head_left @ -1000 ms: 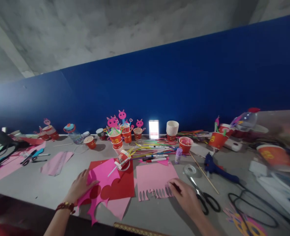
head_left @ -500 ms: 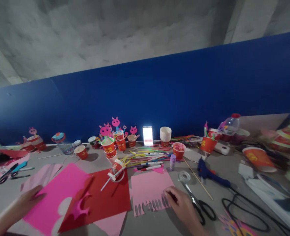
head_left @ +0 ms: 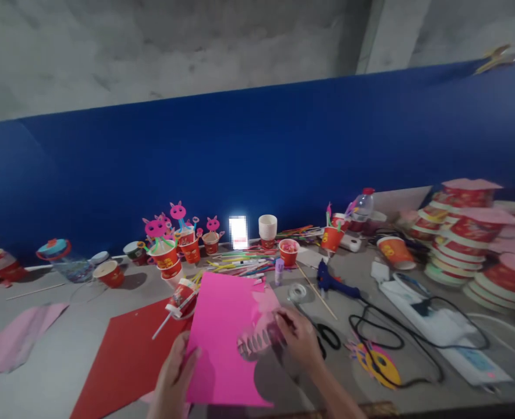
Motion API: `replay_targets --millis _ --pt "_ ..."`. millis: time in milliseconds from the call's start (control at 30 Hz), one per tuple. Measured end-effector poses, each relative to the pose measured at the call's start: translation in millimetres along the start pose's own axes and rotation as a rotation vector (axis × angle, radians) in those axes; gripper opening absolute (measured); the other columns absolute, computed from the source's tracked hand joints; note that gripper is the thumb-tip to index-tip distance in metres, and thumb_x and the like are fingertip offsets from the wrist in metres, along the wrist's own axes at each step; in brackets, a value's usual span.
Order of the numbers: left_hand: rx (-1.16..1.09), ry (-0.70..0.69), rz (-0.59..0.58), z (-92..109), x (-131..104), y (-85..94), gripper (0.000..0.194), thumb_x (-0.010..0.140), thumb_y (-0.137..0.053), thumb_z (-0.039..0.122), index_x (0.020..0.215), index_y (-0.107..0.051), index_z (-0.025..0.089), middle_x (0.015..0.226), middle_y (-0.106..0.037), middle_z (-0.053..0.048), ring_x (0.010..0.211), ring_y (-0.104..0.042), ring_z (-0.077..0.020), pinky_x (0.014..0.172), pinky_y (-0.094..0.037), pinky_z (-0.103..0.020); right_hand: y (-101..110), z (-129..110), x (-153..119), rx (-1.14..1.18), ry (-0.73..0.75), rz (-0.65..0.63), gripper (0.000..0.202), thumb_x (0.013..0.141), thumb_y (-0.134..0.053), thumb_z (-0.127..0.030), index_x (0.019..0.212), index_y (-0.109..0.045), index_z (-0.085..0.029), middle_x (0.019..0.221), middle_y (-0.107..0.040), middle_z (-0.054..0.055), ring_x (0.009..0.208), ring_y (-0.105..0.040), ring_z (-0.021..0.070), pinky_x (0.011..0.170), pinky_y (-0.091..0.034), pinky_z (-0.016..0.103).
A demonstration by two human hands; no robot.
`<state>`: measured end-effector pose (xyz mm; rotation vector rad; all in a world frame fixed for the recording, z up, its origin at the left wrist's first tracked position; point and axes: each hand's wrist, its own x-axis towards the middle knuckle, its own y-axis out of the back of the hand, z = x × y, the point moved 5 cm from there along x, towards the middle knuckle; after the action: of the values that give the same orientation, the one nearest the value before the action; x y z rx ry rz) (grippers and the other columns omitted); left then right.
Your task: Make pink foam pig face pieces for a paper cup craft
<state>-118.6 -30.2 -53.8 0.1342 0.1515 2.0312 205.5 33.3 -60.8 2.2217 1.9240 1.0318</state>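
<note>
My left hand (head_left: pixel 176 372) grips the left edge of a hot pink sheet (head_left: pixel 217 337), thumb on top. Rounded pieces are cut out of the sheet's right side. Partly beneath it lies a light pink sheet (head_left: pixel 266 302) with a row of slits along its near edge. My right hand (head_left: pixel 301 340) is at the right edge of that light pink sheet, fingers pinched together; what they hold, if anything, I cannot make out. Black-handled scissors (head_left: pixel 328 336) lie just beyond the right hand, partly hidden. A red sheet (head_left: pixel 126 349) is flat on the left.
Several decorated paper cups (head_left: pixel 163 256) stand along the back. Pens and pipe cleaners (head_left: pixel 240 262) spread behind the sheets. To the right are clear tape (head_left: pixel 297 292), a blue glue gun (head_left: pixel 333 282), its black cable, a white power strip (head_left: pixel 444 331) and stacked cups (head_left: pixel 471 233).
My left hand has brought the hot pink sheet rightward, off the red sheet and over part of the light pink one. The view has turned right. My right hand stays beside the light pink sheet.
</note>
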Motion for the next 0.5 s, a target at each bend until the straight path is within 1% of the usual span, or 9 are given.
replay_targets --millis 33,67,100,167,233,267,333,433,500 --pt "-0.048 0.029 -0.037 -13 2 -17.4 0.069 0.061 -0.080 0.066 0.109 -0.067 0.018 0.113 -0.072 -0.010 0.110 -0.065 -0.0343 0.087 -0.059 -0.035 3 3 -1 -0.006 -0.006 0.032 0.028 0.096 -0.047 -0.036 0.085 -0.067 -0.020 0.077 -0.071 0.007 0.069 -0.067 0.0214 0.063 -0.050 0.028" --pt "-0.087 0.043 -0.058 -24 4 -29.9 0.070 0.065 -0.076 0.068 0.112 -0.065 0.018 0.114 -0.072 -0.011 0.109 -0.066 -0.0341 0.087 -0.059 -0.037 6 5 -2 -0.011 -0.012 0.053 0.029 0.096 -0.047 -0.037 0.085 -0.067 -0.020 0.076 -0.071 0.007 0.068 -0.067 0.0214 0.062 -0.050 0.028" --pt "-0.107 0.035 -0.057 -32 4 -37.2 0.070 0.067 -0.074 0.068 0.115 -0.064 0.018 0.117 -0.071 -0.011 0.111 -0.065 -0.0342 0.091 -0.058 -0.039 7 7 -2 -0.011 -0.016 0.064 0.030 0.097 -0.047 -0.038 0.084 -0.067 -0.020 0.075 -0.071 0.007 0.068 -0.066 0.0213 0.062 -0.050 0.028" --pt "-0.105 -0.007 -0.052 -41 3 -42.0 0.072 0.070 -0.072 0.068 0.121 -0.061 0.018 0.126 -0.067 -0.012 0.122 -0.060 -0.0345 0.103 -0.051 -0.041 8 7 -2 -0.005 -0.025 0.070 0.030 0.097 -0.047 -0.038 0.083 -0.066 -0.020 0.075 -0.071 0.006 0.068 -0.066 0.0214 0.062 -0.049 0.028" --pt "-0.106 -0.022 -0.075 -43 -3 -41.1 0.078 0.069 -0.073 0.067 0.128 -0.057 0.019 0.137 -0.061 -0.013 0.132 -0.053 -0.0342 0.111 -0.044 -0.041 5 4 -2 0.007 -0.027 0.032 0.029 0.097 -0.048 -0.037 0.083 -0.066 -0.020 0.076 -0.071 0.007 0.069 -0.066 0.0217 0.063 -0.049 0.029" --pt "-0.118 -0.004 -0.092 -42 -7 -40.1 0.080 0.069 -0.074 0.067 0.131 -0.055 0.020 0.141 -0.058 -0.013 0.134 -0.051 -0.0339 0.112 -0.043 -0.041 2 1 -1 0.019 -0.022 0.000 0.028 0.097 -0.048 -0.036 0.083 -0.067 -0.020 0.076 -0.071 0.007 0.071 -0.066 0.0219 0.064 -0.050 0.029" --pt "-0.169 0.065 -0.115 -31 -17 -38.6 0.080 0.068 -0.077 0.063 0.133 -0.055 0.024 0.145 -0.056 -0.012 0.135 -0.050 -0.0336 0.108 -0.048 -0.039 -2 -5 -1 0.052 -0.006 -0.064 0.027 0.096 -0.049 -0.034 0.084 -0.068 -0.020 0.081 -0.072 0.007 0.076 -0.067 0.0227 0.069 -0.051 0.030" --pt "-0.329 0.098 -0.158 1 -30 -41.9 0.071 0.071 -0.080 0.050 0.134 -0.057 0.031 0.151 -0.051 -0.004 0.139 -0.046 -0.0307 0.108 -0.048 -0.033 -3 -7 -3 0.130 -0.057 -0.067 0.022 0.092 -0.055 -0.035 0.087 -0.071 -0.020 0.087 -0.073 0.009 0.081 -0.067 0.0244 0.073 -0.051 0.033" --pt "-0.435 0.073 -0.123 22 -32 -43.9 0.068 0.073 -0.080 0.046 0.135 -0.057 0.033 0.152 -0.049 -0.001 0.143 -0.041 -0.0281 0.105 -0.049 -0.028 -2 -3 -5 0.170 -0.130 -0.038 0.024 0.091 -0.057 -0.037 0.095 -0.071 -0.018 0.080 -0.072 0.008 0.072 -0.066 0.0231 0.066 -0.052 0.033"
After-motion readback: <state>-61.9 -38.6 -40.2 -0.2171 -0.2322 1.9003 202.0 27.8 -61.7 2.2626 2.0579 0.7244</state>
